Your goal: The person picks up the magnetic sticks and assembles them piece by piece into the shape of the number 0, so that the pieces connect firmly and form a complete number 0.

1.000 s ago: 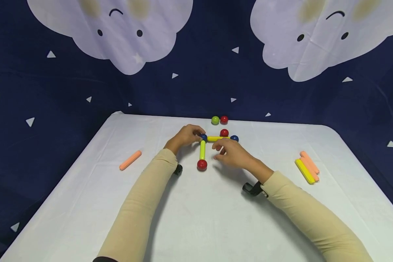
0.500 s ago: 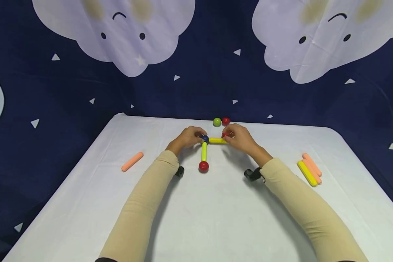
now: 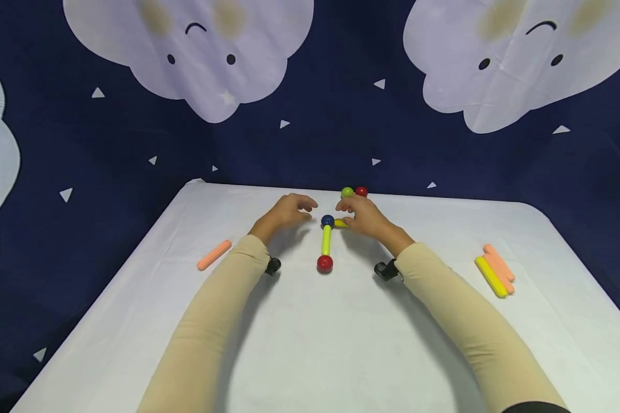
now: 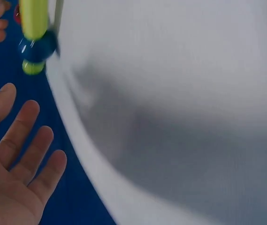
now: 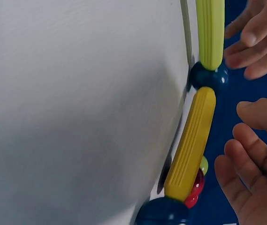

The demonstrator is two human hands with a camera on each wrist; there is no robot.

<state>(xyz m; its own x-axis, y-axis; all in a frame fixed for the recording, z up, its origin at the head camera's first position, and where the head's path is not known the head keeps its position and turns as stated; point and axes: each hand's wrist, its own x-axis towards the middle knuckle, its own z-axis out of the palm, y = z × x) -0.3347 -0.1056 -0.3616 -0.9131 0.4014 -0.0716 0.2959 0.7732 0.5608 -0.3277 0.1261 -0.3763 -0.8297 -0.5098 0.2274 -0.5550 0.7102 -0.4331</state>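
Observation:
A blue ball (image 3: pixel 328 221) joins a lime-green stick (image 3: pixel 326 241) and a yellow stick (image 5: pixel 192 145) at a corner. The lime stick ends in a red ball (image 3: pixel 325 264); a second blue ball (image 5: pixel 164 211) sits at the yellow stick's other end. My left hand (image 3: pixel 289 212) is just left of the corner ball, fingers spread and holding nothing. Over the yellow stick is my right hand (image 3: pixel 367 218), fingers loosely bent with nothing between them in the right wrist view. It hides most of that stick from the head view. Another red ball (image 5: pixel 197 183) shows behind the yellow stick.
A green ball (image 3: pixel 347 192) and a red ball (image 3: pixel 361 191) lie at the table's back edge. One orange stick (image 3: pixel 214 255) rests at left. Two orange sticks (image 3: pixel 500 264) and a yellow stick (image 3: pixel 491 277) lie together at right on the white table (image 3: pixel 341 344).
My left hand has let go of the corner ball and drawn back left. My right hand moved up to the red ball behind the yellow stick, then slightly left, its fingers now apart.

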